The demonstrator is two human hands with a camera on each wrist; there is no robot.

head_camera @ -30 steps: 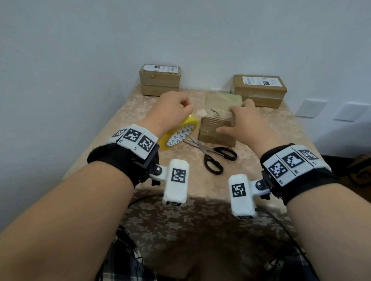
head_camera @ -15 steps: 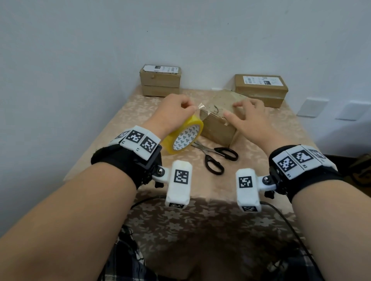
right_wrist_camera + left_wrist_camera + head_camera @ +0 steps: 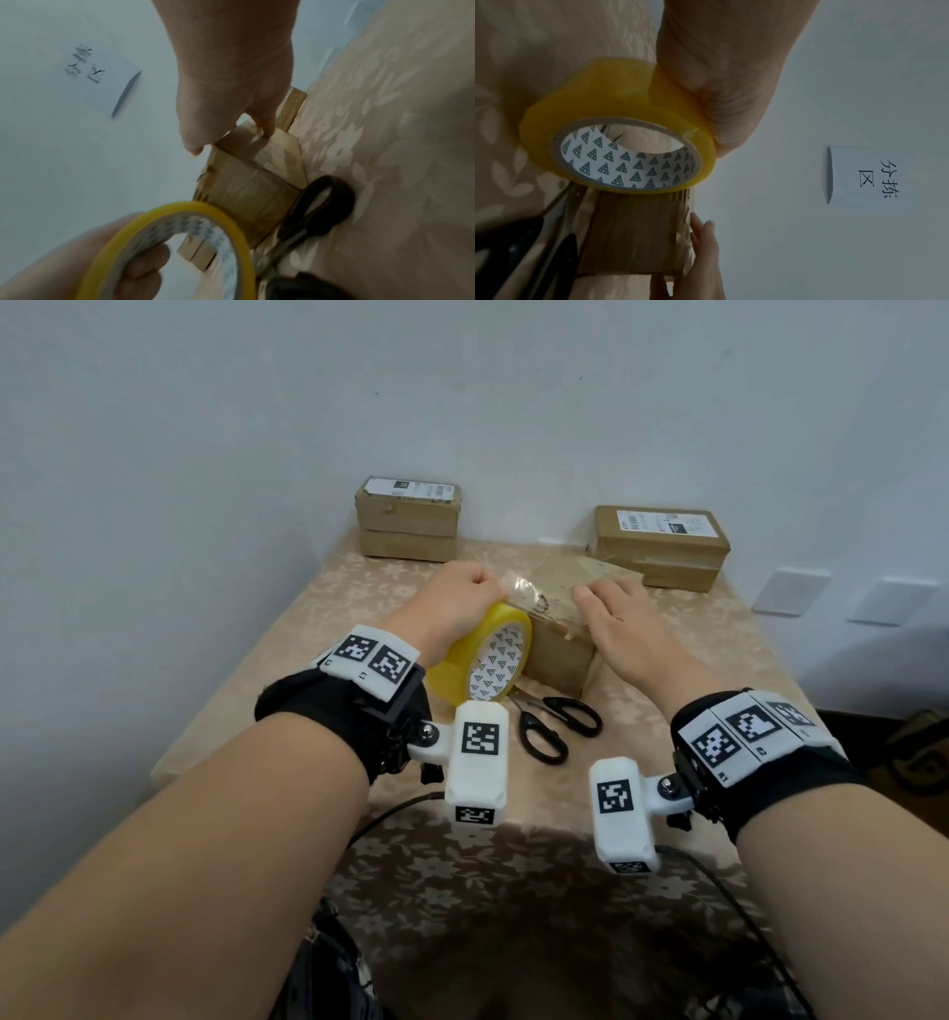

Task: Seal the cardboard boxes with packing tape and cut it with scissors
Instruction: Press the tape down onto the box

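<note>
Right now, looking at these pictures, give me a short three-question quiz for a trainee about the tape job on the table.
1. True or false: the scissors are being held by the right hand.
2. Which hand grips the yellow tape roll? A) left B) right C) neither
3. Fill in: the right hand lies flat on top of the middle ____.

Key:
1. False; they lie on the table, near the box.
2. A; the left hand holds it, a clear strip pulled toward the box.
3. Box.
</note>
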